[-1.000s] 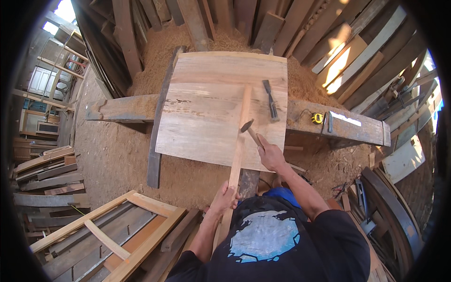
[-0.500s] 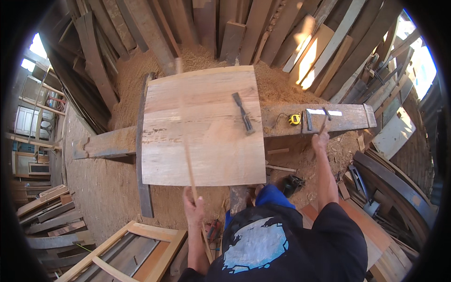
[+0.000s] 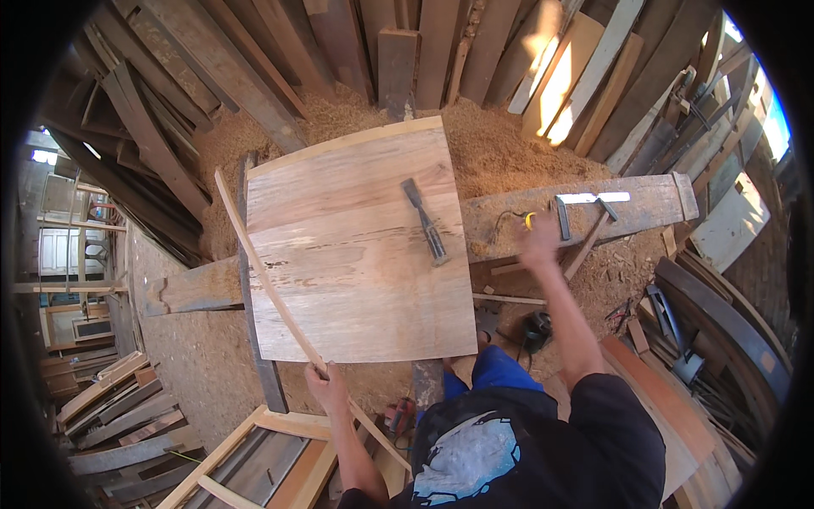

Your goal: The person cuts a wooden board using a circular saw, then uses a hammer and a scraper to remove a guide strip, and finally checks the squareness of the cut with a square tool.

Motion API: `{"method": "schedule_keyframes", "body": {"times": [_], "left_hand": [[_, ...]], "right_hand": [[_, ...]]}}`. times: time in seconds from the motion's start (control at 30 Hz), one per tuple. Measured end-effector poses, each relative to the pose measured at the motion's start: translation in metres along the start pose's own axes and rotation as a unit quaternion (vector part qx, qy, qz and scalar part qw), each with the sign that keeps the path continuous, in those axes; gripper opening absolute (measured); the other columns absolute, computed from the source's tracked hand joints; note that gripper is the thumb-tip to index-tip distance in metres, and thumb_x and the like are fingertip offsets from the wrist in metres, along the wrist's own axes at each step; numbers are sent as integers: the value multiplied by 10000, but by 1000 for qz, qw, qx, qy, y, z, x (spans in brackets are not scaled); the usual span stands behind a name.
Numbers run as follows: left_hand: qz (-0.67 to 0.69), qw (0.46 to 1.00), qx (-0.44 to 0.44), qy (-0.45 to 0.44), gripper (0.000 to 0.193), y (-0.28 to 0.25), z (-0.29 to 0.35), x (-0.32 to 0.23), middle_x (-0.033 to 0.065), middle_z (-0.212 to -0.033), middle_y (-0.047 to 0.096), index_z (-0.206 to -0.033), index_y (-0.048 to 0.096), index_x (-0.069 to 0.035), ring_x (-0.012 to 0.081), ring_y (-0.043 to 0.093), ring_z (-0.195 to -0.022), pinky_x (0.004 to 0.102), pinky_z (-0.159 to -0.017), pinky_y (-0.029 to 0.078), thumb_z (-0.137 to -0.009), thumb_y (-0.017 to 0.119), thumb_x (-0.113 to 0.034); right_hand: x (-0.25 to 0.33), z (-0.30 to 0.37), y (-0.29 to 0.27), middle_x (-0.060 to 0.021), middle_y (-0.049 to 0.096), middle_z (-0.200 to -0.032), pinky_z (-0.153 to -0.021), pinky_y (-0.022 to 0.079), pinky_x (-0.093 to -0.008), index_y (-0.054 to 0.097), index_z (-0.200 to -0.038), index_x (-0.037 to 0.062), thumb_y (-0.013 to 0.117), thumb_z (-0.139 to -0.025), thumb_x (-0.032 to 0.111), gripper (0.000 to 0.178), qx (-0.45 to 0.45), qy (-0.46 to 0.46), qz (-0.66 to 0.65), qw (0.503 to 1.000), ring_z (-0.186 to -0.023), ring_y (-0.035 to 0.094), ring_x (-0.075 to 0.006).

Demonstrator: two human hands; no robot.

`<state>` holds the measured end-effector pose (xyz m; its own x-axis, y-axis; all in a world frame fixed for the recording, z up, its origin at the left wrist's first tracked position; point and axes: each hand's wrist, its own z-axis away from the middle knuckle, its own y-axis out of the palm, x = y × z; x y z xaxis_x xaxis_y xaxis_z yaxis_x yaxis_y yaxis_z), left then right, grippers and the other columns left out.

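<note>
My left hand (image 3: 329, 386) is closed around a long thin wooden strip (image 3: 270, 276), which slants up over the left edge of a broad wooden panel (image 3: 356, 297) and runs on below the hand. My right hand (image 3: 540, 246), smeared by motion, is over a yellow tape measure (image 3: 531, 220) on the plank; its grip does not show. Just right of it, a hammer (image 3: 587, 246) rests with its dark head on the plank and its wooden handle hanging past the near edge. A square (image 3: 585, 198) with a pale blade lies beside the head. On the panel lies a chisel (image 3: 426, 222).
The panel lies across a heavy plank (image 3: 644, 204) and a dark narrow board (image 3: 270, 382). Timber boards (image 3: 398, 68) stand along the far side above sawdust (image 3: 483, 140). A wooden frame (image 3: 292, 424) is at the lower left; offcuts and tools lie at right.
My right hand has let go of the hammer and moved left to the tape measure. In my left hand the strip has swung left across the panel.
</note>
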<state>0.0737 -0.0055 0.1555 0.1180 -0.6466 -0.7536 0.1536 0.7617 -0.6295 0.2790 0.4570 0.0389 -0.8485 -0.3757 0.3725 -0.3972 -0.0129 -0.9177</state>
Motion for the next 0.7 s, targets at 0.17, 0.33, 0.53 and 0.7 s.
{"method": "schedule_keyframes", "body": {"times": [0.17, 0.33, 0.53, 0.7], "left_hand": [[11, 998, -19, 53, 316, 0, -40, 38, 91, -975, 605, -1172, 573, 36, 171, 559, -852, 318, -793, 474, -907, 688, -91], [-53, 991, -78, 94, 396, -22, -106, 93, 222, -1064, 662, -1195, 586, 24, 309, 665, -923, 408, -793, 532, -877, 749, -147], [-195, 963, -128, 134, 452, -92, -228, 112, 307, -1112, 658, -1226, 596, 26, 450, 665, -1003, 494, -846, 536, -844, 754, -158], [-279, 938, -139, 154, 394, -131, -386, 186, 263, -1087, 682, -1218, 612, 45, 435, 667, -1037, 494, -898, 537, -884, 671, -156]], "right_hand": [[194, 37, 24, -250, 565, -1310, -970, 498, -526, 480, -1446, 20, 619, -955, 417, 646, 240, -157, -29, 958, -1144, 589, -439], [199, 44, 106, -242, 572, -1283, -924, 526, -496, 442, -1482, 36, 644, -904, 236, 644, 147, -128, 48, 980, -1126, 602, -404], [154, 51, 61, -272, 582, -1221, -959, 493, -535, 498, -1370, 20, 641, -831, 73, 560, 206, -49, -31, 977, -1143, 572, -468], [109, 87, 38, -252, 623, -1171, -981, 470, -484, 548, -1314, -16, 735, -822, 121, 544, 149, 55, -159, 974, -1112, 596, -421]]}}
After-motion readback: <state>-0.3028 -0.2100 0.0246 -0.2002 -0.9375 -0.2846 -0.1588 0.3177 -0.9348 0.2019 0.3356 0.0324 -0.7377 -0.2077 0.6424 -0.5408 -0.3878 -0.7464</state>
